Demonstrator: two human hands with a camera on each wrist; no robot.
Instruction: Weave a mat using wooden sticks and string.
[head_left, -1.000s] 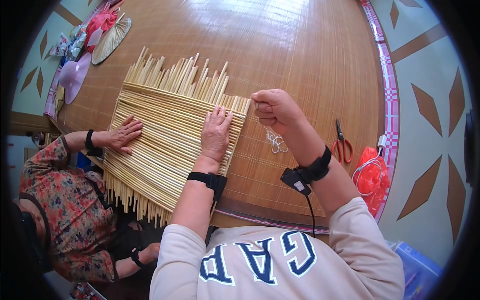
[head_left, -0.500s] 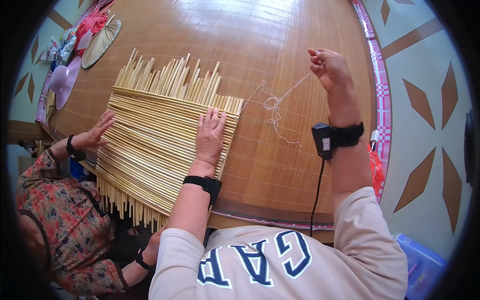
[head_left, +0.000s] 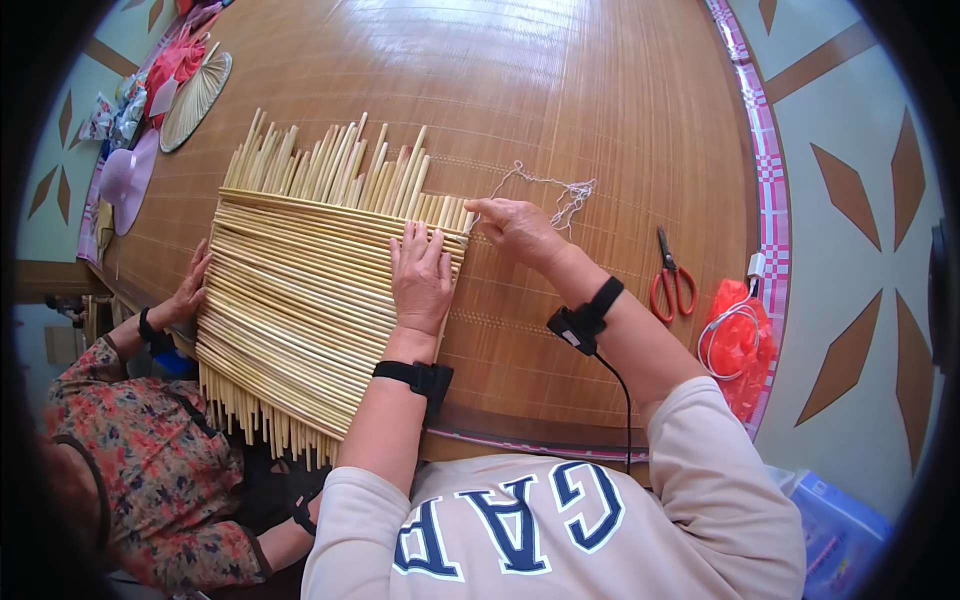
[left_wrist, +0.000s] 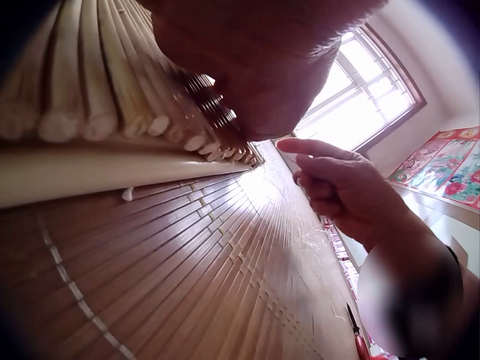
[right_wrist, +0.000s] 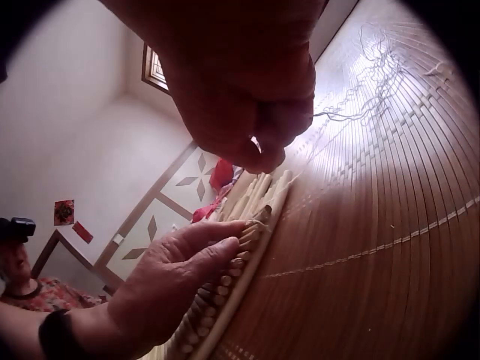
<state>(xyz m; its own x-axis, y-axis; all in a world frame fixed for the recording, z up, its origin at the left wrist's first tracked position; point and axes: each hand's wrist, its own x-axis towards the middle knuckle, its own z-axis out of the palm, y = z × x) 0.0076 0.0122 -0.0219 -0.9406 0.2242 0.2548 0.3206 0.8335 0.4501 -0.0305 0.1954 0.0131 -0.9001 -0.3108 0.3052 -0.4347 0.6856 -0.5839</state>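
Sticks (head_left: 290, 300) fill the space before me and toward my left, pale and slender, the long ones side by side over others whose ends (head_left: 300, 170) stand out past the far edge at uneven lengths. They all lie on a brown slatted mat (head_left: 590, 380). My left grip (head_left: 420, 285) is pressed down flat near the far right corner of them, its fingers fairly straight and only slightly apart; the right wrist view shows my forefinger and thumb at the cut ends there. My right grip (head_left: 520, 232) is beside that same corner, forefinger reaching to it and the other fingers curled in, with white thread (head_left: 572, 200) held in them. Just how the fingertips pinch it I cannot tell, since my own knuckles hide them. The rest of the thread trails off in a loose tangle on the mat, beyond my right grip. Well to my right lie scissors (head_left: 672, 283) with red handles, and past them a red bag (head_left: 735, 350) with a white cable (head_left: 703, 345) looped over it. At my left, someone in a flowered top (head_left: 150, 450) has a hand (head_left: 187, 293) at the other edge of the sticks, and beyond that are a pink hat (head_left: 128, 182) and a fan (head_left: 198, 100).
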